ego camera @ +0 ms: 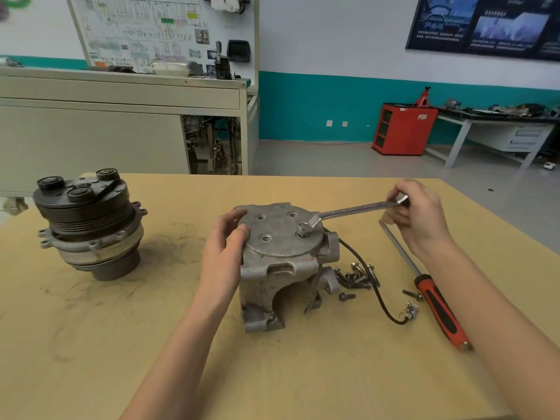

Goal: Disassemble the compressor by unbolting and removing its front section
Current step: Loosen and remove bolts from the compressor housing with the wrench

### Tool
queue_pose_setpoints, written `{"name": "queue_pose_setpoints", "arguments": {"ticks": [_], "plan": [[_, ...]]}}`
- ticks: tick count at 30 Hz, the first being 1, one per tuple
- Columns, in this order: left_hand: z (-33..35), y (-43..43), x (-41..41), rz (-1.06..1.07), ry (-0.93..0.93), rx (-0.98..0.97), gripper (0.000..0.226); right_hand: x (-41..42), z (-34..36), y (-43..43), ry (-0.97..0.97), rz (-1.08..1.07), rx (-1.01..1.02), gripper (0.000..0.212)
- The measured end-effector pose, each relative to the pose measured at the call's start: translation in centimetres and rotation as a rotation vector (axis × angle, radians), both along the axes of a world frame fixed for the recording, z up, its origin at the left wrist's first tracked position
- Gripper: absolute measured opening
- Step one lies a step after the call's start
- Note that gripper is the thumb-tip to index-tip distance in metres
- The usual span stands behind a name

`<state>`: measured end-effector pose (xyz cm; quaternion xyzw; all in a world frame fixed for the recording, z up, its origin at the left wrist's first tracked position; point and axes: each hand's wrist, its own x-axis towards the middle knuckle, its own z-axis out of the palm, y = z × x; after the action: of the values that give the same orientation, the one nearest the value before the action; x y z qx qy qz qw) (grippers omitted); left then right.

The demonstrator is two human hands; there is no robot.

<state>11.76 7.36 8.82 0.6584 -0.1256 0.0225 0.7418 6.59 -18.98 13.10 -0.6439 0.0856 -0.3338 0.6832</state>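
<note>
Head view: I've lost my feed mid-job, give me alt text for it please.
The right hand grips a wrench seated on the only bolt atop the compressor housing, which the left hand holds on a table. Three other bolt holes are empty; loose bolts and a red-handled screwdriver lie to its right, a pulley section stands left.

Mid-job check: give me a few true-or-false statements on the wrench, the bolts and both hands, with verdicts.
1. The right hand grips the wrench. True.
2. The wrench sits on a bolt atop the housing. True.
3. All four top holes hold bolts. False: three are empty, only one holds a bolt.
4. The left hand holds the screwdriver. False: it holds the housing; the screwdriver lies on the table.
5. Beside the housing lie loose bolts. True.
</note>
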Motion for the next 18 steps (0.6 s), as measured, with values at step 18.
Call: {"name": "queue_pose_setpoints", "arguments": {"ticks": [18], "plan": [[0.2,0.3,0.0,0.014,-0.068,0.088,0.026,14.0,6.5,20.4,0.329,0.215,-1.856,0.028]]}}
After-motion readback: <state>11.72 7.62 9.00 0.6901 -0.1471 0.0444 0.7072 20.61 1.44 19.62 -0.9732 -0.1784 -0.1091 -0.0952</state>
